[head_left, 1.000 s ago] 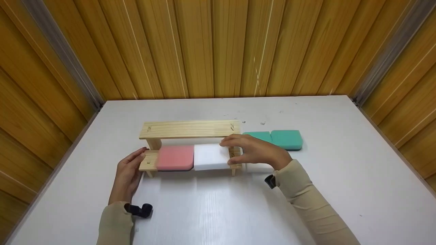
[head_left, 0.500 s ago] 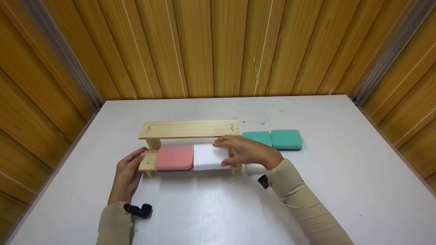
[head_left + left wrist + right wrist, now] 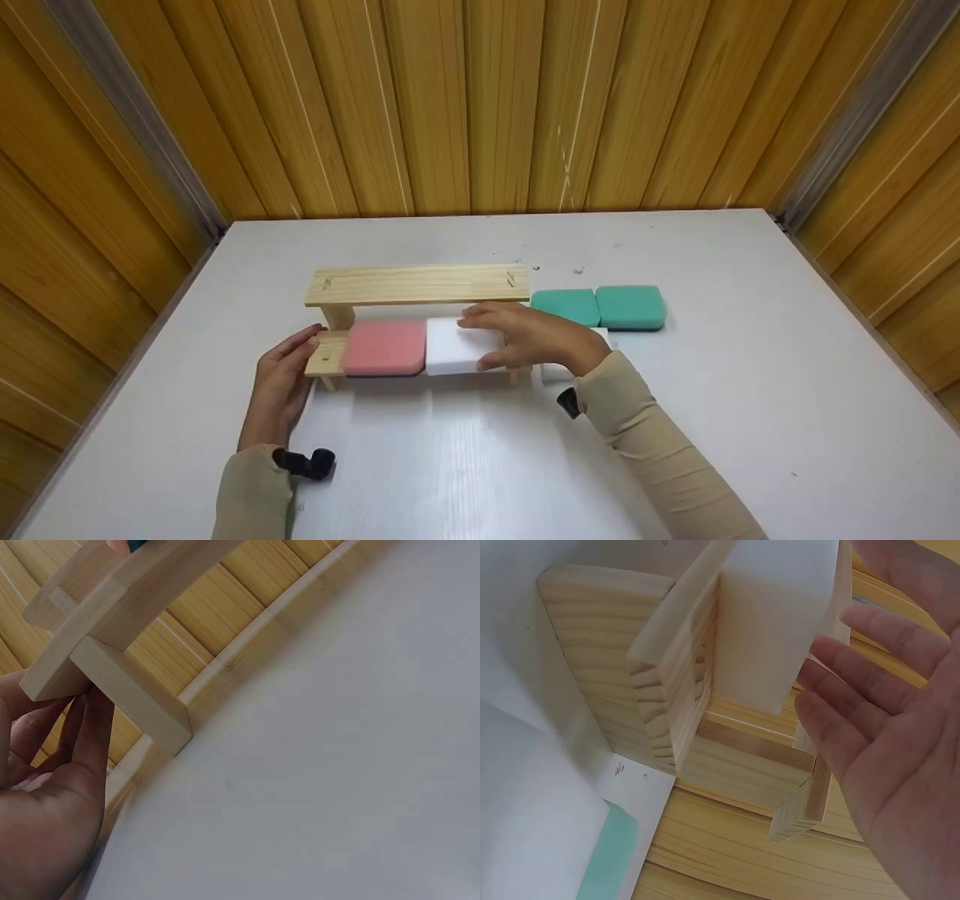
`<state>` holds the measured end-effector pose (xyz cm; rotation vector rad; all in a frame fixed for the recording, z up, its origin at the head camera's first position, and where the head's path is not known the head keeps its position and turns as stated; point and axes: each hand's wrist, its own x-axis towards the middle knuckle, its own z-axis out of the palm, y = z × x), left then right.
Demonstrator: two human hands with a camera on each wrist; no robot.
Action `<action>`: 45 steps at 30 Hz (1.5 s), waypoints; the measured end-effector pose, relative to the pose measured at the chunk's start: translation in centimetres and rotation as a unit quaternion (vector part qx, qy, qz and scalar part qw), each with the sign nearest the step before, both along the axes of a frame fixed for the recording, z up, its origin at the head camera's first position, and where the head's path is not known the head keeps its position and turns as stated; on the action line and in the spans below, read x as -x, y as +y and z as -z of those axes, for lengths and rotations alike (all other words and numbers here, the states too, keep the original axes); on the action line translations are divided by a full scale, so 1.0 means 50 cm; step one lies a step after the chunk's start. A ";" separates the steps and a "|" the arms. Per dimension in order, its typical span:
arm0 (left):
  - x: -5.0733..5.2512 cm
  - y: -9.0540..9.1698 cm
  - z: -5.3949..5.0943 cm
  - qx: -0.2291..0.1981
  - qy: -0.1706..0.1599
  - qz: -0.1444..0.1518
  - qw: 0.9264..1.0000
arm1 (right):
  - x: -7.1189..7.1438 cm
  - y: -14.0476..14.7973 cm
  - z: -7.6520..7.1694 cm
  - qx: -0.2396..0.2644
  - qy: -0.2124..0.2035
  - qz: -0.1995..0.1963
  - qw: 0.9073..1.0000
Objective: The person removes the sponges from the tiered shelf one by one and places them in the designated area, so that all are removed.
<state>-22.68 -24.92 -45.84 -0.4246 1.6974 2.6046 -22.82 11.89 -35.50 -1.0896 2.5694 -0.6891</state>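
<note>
A two-step wooden rack (image 3: 420, 285) stands on the table. On its lower step a pink sponge (image 3: 386, 347) with a dark underside lies beside a white sponge-like block (image 3: 444, 349). My left hand (image 3: 279, 382) holds the lower step's left end, thumb above; in the left wrist view its fingers reach under the board by the leg (image 3: 135, 697). My right hand (image 3: 536, 337) hovers over the white block's right part, fingers spread and gently bent, covering the step's right end. In the right wrist view the fingers are loose beside the block (image 3: 769, 622); contact is unclear.
Two teal sponges (image 3: 631, 307) with dark undersides lie side by side right of the rack. Something flat and white (image 3: 556, 372) lies partly under my right hand. A wood-patterned wall (image 3: 495, 112) rises behind the table (image 3: 420, 465).
My right hand has slid left over the white block, which has hardly moved, uncovering more of the teal sponges. My left hand and the rack have stayed in place.
</note>
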 end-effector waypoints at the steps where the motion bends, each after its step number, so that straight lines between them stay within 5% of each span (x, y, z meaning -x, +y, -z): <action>1: 0.001 0.000 0.000 -0.003 -0.001 -0.001 1.000 | 0.000 -0.001 0.001 0.001 0.000 -0.001 1.000; 21: 0.001 0.001 -0.001 -0.009 -0.008 -0.005 1.000 | -0.005 -0.011 0.015 -0.012 -0.002 0.013 1.000; 45: -0.002 0.002 -0.007 -0.007 -0.020 -0.002 1.000 | -0.012 -0.013 0.028 -0.013 0.059 -0.006 0.998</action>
